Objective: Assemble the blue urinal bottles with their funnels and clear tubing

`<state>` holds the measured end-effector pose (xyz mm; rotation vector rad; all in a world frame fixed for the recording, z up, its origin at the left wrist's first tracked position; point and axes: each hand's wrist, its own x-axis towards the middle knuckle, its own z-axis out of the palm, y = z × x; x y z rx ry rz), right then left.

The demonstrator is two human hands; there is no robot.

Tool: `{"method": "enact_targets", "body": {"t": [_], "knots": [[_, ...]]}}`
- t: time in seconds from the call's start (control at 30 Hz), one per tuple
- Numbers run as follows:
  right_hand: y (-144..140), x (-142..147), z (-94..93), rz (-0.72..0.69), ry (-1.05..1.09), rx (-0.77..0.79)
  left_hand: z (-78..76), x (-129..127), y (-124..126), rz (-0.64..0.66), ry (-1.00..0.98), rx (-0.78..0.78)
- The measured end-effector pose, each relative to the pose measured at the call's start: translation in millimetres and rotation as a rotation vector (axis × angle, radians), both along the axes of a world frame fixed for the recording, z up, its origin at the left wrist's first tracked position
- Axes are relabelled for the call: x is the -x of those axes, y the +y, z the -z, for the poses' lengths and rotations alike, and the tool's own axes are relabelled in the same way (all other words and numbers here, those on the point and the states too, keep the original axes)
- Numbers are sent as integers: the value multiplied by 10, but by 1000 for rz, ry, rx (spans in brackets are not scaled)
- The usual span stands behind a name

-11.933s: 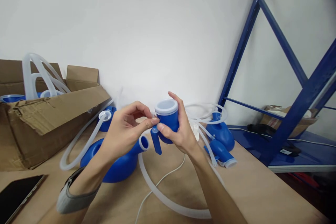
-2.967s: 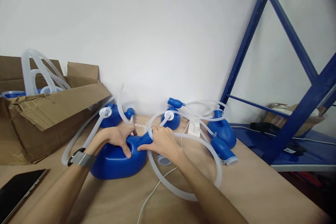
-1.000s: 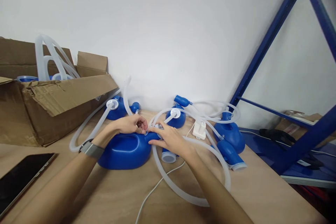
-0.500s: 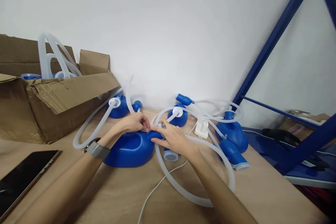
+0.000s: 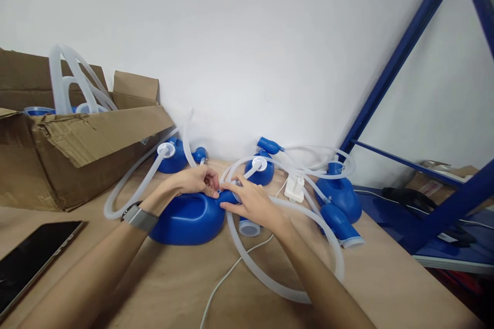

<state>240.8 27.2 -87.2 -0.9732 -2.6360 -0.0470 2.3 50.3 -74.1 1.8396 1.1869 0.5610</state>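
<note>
place: stockroom / packing workshop
evidence: blue steel shelving rack; torn brown cardboard carton; brown paper-covered workbench; bare white wall

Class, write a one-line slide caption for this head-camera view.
Both hands pinch the spout of a blue container on the table.

Both hands at blue container's neck

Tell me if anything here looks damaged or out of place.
The cardboard box at the left has a torn, crumpled flap, and translucent tubes stick up out of it. A phone lies close to the table edge. Nothing looks spilled.
</note>
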Motion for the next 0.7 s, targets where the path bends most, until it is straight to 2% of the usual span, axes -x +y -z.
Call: {"method": "enact_targets", "body": {"t": [0.23, 0.5, 0.7], "knots": [[14, -7, 2, -10, -13, 5, 64, 0, 45, -8, -13, -6], [54, -19, 55, -9, -3, -35, -29, 21, -5, -54, -60, 77], [15, -19, 3, -16, -38, -64, -40, -5, -15, -61, -6, 43]]}}
